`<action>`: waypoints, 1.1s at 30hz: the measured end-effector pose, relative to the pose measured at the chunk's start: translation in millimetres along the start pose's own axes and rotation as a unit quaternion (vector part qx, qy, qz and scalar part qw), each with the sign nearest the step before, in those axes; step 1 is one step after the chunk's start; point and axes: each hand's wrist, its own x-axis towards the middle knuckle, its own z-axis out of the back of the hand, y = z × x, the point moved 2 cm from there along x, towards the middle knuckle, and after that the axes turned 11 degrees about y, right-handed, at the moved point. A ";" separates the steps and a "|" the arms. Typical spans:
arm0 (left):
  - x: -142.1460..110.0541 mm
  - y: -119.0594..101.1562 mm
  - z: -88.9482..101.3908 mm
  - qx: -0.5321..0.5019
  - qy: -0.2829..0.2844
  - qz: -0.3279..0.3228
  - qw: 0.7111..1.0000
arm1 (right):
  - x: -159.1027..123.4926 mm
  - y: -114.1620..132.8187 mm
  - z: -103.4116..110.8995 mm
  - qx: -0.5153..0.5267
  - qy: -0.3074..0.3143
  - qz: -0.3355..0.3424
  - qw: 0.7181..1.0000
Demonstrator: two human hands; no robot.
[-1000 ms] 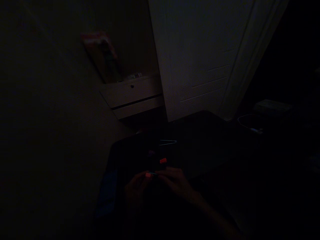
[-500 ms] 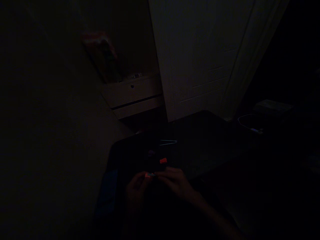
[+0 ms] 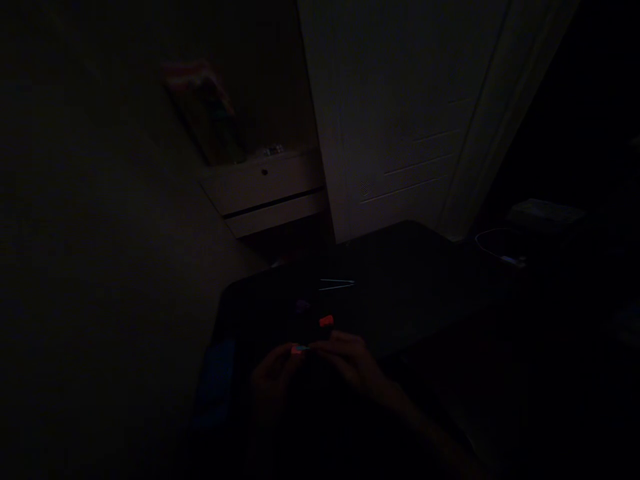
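The scene is very dark. My left hand (image 3: 273,377) is closed, pinching a small orange-red piece (image 3: 297,350) between thumb and fingertips. My right hand (image 3: 350,360) comes in from the right, its fingertips together at the tip of a thin pale-teal sliver (image 3: 304,348) that touches the piece. What exactly the sliver is, I cannot make out. Just beyond my right hand, a second orange-red piece (image 3: 326,321) lies on the dark table (image 3: 390,287). Farther off lies a thin V-shaped metal tool (image 3: 337,285), like tweezers, beside a dim purplish lump (image 3: 303,306).
A blue flat item (image 3: 215,383) lies at the table's left edge. Behind stand a drawer unit (image 3: 275,187) with a colourful packet (image 3: 205,110) on top, and a pale panelled door (image 3: 395,120). To the right are a white cable (image 3: 490,248) and a pale box (image 3: 545,212).
Both hands stay almost in place, with only a slight shift of the right fingers. The picture has become a little darker. Nothing has been let go.
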 end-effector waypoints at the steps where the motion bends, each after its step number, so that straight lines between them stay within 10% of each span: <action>1: 0.0 -0.8 -0.2 -0.004 0.002 0.000 1.000 | 0.0 -0.9 -0.3 0.003 -0.001 -0.004 1.000; 33: 2.8 3.5 -1.4 -0.004 0.016 0.003 1.000 | -1.2 -2.1 -2.7 -0.050 0.037 0.018 0.998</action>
